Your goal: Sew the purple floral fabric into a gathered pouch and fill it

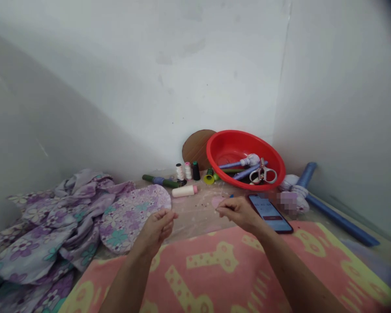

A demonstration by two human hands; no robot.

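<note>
My left hand is closed in a loose pinch, raised above the near edge of the work surface beside a round floral cloth piece. Its fingers may hold something too thin to show. My right hand pinches thumb and finger together, and whatever is between them is too small to make out. Just right of that hand lies a phone with its screen lit. Between and beyond both hands, a white thread cone rests on its side. A pink and yellow patterned cloth spreads beneath my forearms.
A red basin leans at the back, holding scissors and cloth-wrapped sticks. Several upright thread spools stand near a cardboard disc. Crumpled floral fabric fills the left. A blue stick lies at right. Walls close in behind.
</note>
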